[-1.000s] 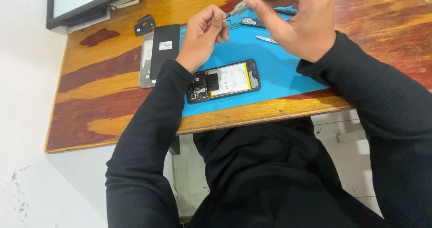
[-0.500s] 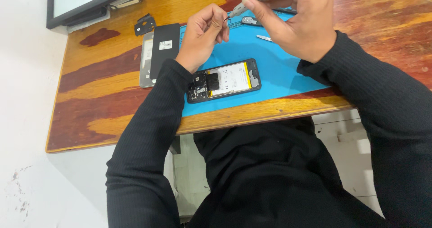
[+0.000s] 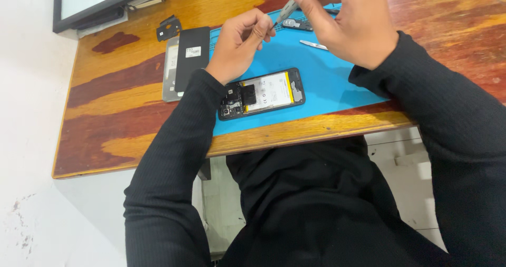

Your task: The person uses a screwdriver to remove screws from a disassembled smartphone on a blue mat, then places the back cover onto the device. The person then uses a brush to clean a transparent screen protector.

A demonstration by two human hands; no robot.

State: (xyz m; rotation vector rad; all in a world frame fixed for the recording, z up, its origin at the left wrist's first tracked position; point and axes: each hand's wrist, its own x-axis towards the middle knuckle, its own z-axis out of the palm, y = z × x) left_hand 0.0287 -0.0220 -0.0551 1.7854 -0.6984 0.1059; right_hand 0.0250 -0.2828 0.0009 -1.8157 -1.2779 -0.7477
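An opened black smartphone (image 3: 263, 93), back cover off and battery showing, lies on a blue work mat (image 3: 327, 72). My right hand (image 3: 348, 25) holds a grey screwdriver (image 3: 293, 2) raised above the mat, tip pointing down-left. My left hand (image 3: 240, 43) hovers over the mat's left part, its fingertips pinched together right at the screwdriver's tip. Whether something tiny sits between those fingers cannot be made out. Both arms wear black sleeves.
A black back cover (image 3: 191, 59) rests on a silver panel (image 3: 169, 72) left of the mat, with a small black part (image 3: 168, 29) behind it. Metal tweezers (image 3: 313, 45) and a small grey piece (image 3: 298, 25) lie on the mat. A dark-framed screen (image 3: 100, 3) stands at the wooden table's (image 3: 116, 119) far left corner.
My right hand and the screwdriver have shifted slightly; my left fingertips have stayed pinched at the tool's tip. The phone has not moved.
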